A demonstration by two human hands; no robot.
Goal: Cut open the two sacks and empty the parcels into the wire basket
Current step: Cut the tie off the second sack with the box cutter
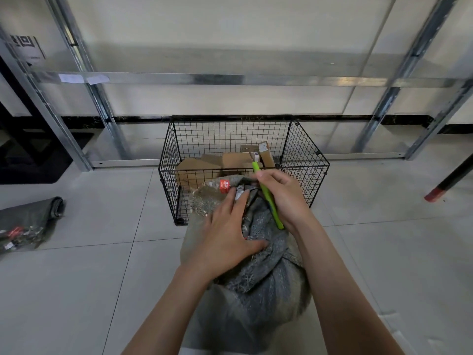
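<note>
A full grey woven sack [258, 298] stands on the floor right in front of me, its tied neck bearing an orange tag [225, 186]. My left hand [227, 231] lies over the bunched neck, fingers pinching the fabric near the tie. My right hand [284, 198] grips a green-handled cutter [267, 194], its tip pointing up towards the basket. Just behind the sack stands the black wire basket [304, 160], holding several brown cardboard parcels [204, 167]. A second grey sack [28, 221] lies flat and limp on the floor at the far left.
Metal shelving uprights and rails [179, 79] stand along the white wall behind the basket. A black leg with a red foot [445, 184] slants in at the right. A dark pallet-like shape [30, 155] sits at the left. Grey floor tiles surround the sack.
</note>
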